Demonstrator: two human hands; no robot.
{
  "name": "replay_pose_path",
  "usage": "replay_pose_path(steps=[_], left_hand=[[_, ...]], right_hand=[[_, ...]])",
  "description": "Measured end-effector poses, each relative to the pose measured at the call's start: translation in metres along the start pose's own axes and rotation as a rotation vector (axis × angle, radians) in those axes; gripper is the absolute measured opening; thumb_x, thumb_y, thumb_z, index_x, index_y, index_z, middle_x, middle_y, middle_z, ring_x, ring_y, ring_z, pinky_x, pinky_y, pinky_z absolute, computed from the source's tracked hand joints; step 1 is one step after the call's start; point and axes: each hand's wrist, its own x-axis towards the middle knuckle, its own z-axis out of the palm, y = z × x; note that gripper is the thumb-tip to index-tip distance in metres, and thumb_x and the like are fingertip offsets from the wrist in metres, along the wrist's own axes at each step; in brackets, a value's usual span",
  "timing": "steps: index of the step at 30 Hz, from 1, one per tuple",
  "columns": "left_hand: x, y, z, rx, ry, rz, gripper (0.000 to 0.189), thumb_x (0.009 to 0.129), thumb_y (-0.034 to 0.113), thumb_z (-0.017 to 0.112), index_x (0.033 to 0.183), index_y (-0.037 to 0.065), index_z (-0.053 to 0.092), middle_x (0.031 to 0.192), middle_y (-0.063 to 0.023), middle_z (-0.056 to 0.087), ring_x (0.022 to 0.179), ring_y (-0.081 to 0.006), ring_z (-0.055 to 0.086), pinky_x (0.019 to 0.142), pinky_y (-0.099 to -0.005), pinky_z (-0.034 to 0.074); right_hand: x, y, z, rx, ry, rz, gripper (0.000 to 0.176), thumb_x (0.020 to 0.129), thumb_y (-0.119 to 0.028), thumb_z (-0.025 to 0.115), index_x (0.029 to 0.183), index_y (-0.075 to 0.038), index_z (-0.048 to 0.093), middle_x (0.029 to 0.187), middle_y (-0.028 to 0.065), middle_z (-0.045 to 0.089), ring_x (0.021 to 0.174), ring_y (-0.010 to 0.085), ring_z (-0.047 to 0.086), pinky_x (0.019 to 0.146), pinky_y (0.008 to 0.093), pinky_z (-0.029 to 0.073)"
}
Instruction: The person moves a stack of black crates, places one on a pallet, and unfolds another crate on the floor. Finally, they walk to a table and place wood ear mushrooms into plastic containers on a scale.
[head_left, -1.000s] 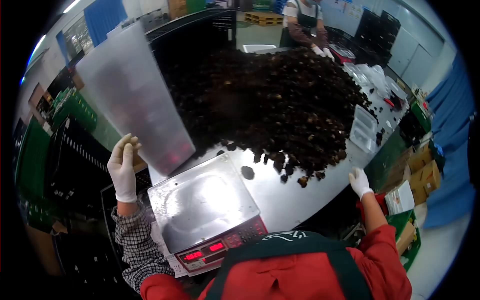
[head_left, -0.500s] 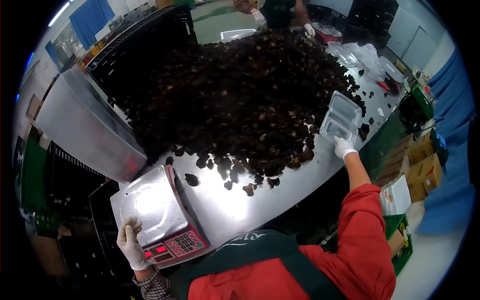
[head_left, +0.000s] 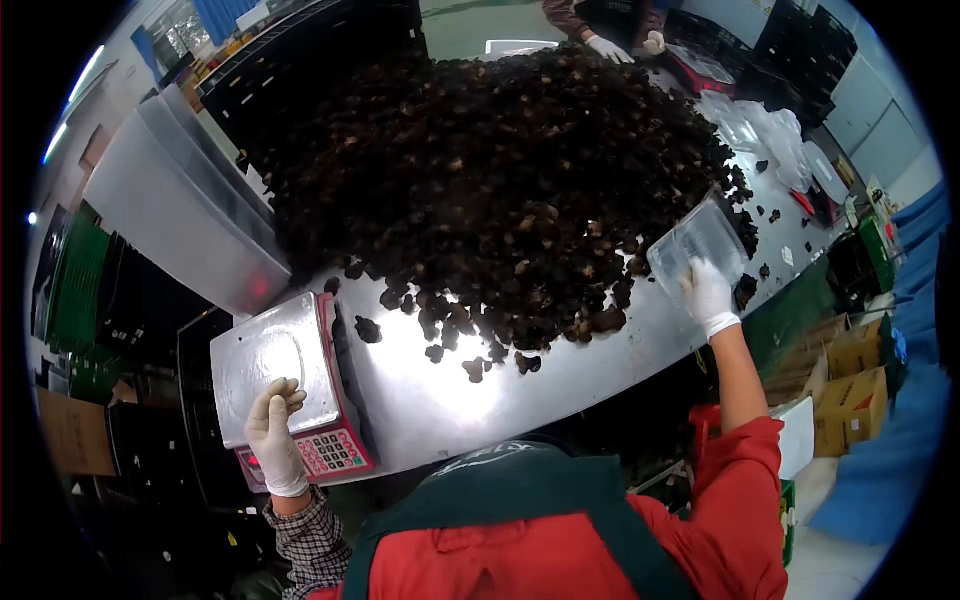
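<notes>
My right hand [head_left: 710,297], in a white glove, grips a clear plastic clamshell box [head_left: 700,240] at the right side of the table, beside the pile. Nothing can be seen inside the box. My left hand [head_left: 276,432], gloved too, hovers at the front of a red digital scale [head_left: 275,365] with a bare metal plate. Its fingers are curled in together, and nothing shows in them. A big heap of dark, wood-ear-like mushrooms [head_left: 500,190] covers much of the table, with loose pieces scattered along its near edge.
The metal table [head_left: 450,400] curves along my front. Tall translucent bins [head_left: 185,205] stand left of the scale. Across the heap, a co-worker's gloved hand [head_left: 608,50] is near a second scale [head_left: 700,68]. Plastic bags [head_left: 775,135] lie at the far right; cardboard boxes [head_left: 850,410] stand below.
The clamshell box has tilted and turned in my right hand, which now reaches further over it. My left hand has risen slightly, its fingers curled. The co-worker's hands have shifted to the right.
</notes>
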Motion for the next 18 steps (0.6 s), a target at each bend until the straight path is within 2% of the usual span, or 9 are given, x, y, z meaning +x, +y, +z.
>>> replay_pose_path(steps=[1,3,6,7,8,12,15,17,18], left_hand=[[-0.005,0.004,0.001,0.038,0.012,0.020,0.027,0.096,0.018,0.046,0.110,-0.002,0.058,0.102,-0.0126,0.064,0.088,-0.0187,0.063,0.081,-0.0289,0.049],[-0.017,0.015,0.003,0.127,0.116,0.107,0.026,0.096,0.014,0.045,0.110,-0.004,0.058,0.102,-0.0124,0.064,0.090,-0.0184,0.062,0.082,-0.0293,0.048],[-0.037,0.025,-0.006,0.239,0.340,0.258,0.025,0.096,0.008,0.041,0.109,-0.007,0.058,0.101,-0.0127,0.063,0.090,-0.0173,0.061,0.083,-0.0288,0.048],[-0.044,0.023,-0.016,0.177,0.396,0.292,0.026,0.097,0.009,0.040,0.110,-0.007,0.057,0.103,-0.0130,0.063,0.090,-0.0177,0.061,0.082,-0.0283,0.048],[-0.051,0.025,-0.023,0.168,0.423,0.334,0.027,0.098,0.010,0.039,0.111,-0.006,0.056,0.104,-0.0131,0.063,0.090,-0.0179,0.061,0.082,-0.0279,0.048],[-0.068,0.018,-0.046,0.223,0.495,0.299,0.027,0.097,0.010,0.040,0.111,-0.007,0.056,0.103,-0.0130,0.063,0.086,-0.0170,0.060,0.080,-0.0275,0.048],[-0.071,0.002,-0.049,0.263,0.448,0.218,0.024,0.095,0.006,0.042,0.108,-0.007,0.057,0.101,-0.0131,0.063,0.085,-0.0167,0.060,0.081,-0.0285,0.048],[-0.071,-0.006,-0.036,0.195,0.409,0.169,0.023,0.094,0.004,0.043,0.108,-0.007,0.057,0.102,-0.0133,0.063,0.086,-0.0172,0.060,0.081,-0.0289,0.049],[-0.071,-0.011,-0.032,0.202,0.361,0.159,0.025,0.097,0.008,0.041,0.109,-0.006,0.058,0.105,-0.0133,0.063,0.089,-0.0176,0.061,0.083,-0.0291,0.049]], right_hand=[[0.021,-0.055,-0.030,0.084,0.128,-0.176,0.013,0.075,-0.009,0.064,0.082,-0.004,0.054,0.079,0.0137,0.055,0.074,0.0339,0.056,0.064,0.0422,0.045],[0.041,-0.137,-0.041,0.159,0.086,-0.511,0.010,0.069,-0.001,0.058,0.076,-0.008,0.061,0.071,0.0096,0.058,0.068,0.0282,0.059,0.060,0.0385,0.049],[0.029,-0.269,-0.007,0.559,0.014,-0.936,0.012,0.067,-0.004,0.059,0.076,-0.009,0.064,0.068,0.0089,0.058,0.065,0.0254,0.060,0.057,0.0368,0.050],[0.013,-0.315,0.027,0.719,0.125,-1.010,0.004,0.069,-0.014,0.062,0.072,-0.011,0.060,0.068,0.0059,0.057,0.064,0.0246,0.058,0.060,0.0368,0.048],[0.001,-0.362,0.020,0.695,-0.051,-1.047,0.005,0.071,-0.016,0.060,0.072,-0.011,0.062,0.070,0.0066,0.057,0.068,0.0242,0.059,0.063,0.0373,0.048],[-0.053,-0.498,0.074,0.615,-0.029,-1.244,0.013,0.074,-0.018,0.055,0.071,-0.008,0.065,0.075,0.0059,0.060,0.078,0.0241,0.061,0.074,0.0379,0.046],[-0.065,-0.542,0.090,0.359,-0.140,-1.315,0.017,0.074,-0.019,0.056,0.074,-0.008,0.068,0.080,0.0079,0.063,0.080,0.0239,0.061,0.081,0.0394,0.042],[-0.057,-0.542,0.091,0.323,-0.271,-1.322,0.023,0.078,-0.020,0.052,0.090,-0.008,0.067,0.092,0.0095,0.063,0.092,0.0267,0.060,0.091,0.0425,0.040],[-0.056,-0.535,0.092,0.462,-0.099,-1.275,0.025,0.079,-0.020,0.052,0.097,-0.008,0.065,0.097,0.0102,0.061,0.097,0.0278,0.058,0.094,0.0442,0.038]])
